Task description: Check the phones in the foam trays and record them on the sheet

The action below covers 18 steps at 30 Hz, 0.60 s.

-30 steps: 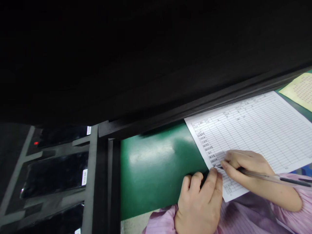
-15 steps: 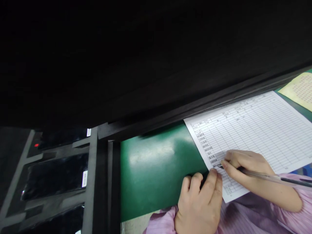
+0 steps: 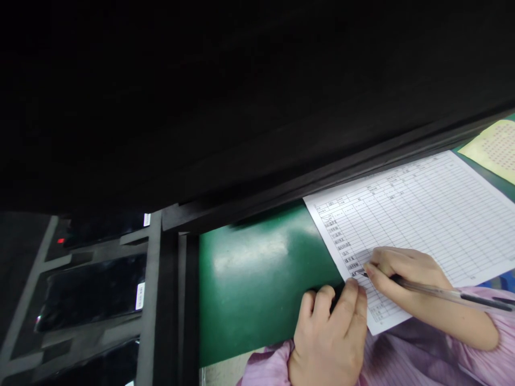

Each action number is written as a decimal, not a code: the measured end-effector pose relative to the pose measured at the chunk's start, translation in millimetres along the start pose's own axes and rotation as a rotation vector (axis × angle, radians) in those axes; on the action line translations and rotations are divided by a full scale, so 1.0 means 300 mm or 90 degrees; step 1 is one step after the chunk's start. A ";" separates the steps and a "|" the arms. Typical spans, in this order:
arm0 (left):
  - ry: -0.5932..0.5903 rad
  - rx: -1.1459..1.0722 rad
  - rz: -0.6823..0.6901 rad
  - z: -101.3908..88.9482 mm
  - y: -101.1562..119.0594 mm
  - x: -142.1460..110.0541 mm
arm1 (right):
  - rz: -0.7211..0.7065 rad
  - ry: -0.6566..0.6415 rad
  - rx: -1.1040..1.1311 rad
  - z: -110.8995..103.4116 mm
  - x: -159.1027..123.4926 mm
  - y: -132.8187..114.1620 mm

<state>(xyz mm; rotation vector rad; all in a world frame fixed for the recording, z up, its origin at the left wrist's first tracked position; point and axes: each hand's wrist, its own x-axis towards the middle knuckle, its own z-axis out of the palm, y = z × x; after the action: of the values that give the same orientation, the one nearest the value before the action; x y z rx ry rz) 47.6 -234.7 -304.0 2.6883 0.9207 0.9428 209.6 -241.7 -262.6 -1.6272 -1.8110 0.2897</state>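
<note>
My right hand [image 3: 402, 276] pinches a clear-barrelled pen [image 3: 450, 294], its tip on the left column of a white printed form [image 3: 426, 214]. The form lies on a green mat [image 3: 257, 284]. My left hand [image 3: 330, 335] rests at the form's lower left corner with its fingers curled together; something dark shows under the fingertips, and I cannot make out what it is. Both wrists wear pink striped sleeves.
A broad black overhang [image 3: 241, 107] fills the upper half of the view. At the left, a grey foam tray [image 3: 153, 279] holds dark phones [image 3: 92, 289] with white labels. A yellow sheet [image 3: 494, 147] lies at the far right.
</note>
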 end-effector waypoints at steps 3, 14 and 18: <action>0.001 -0.002 -0.002 -0.002 0.000 0.001 | -0.010 0.006 0.021 0.004 -0.005 0.006; 0.000 0.005 0.000 0.000 -0.004 -0.002 | -0.025 0.029 0.038 0.019 -0.014 0.027; -0.001 0.005 -0.002 -0.002 -0.002 -0.002 | -0.030 0.021 0.040 0.010 -0.014 0.021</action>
<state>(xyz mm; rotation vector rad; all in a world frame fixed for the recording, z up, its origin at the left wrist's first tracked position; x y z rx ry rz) 46.5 -234.6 -304.1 2.6930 0.9290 0.9380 212.7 -243.7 -270.0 -1.5357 -1.7943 0.2948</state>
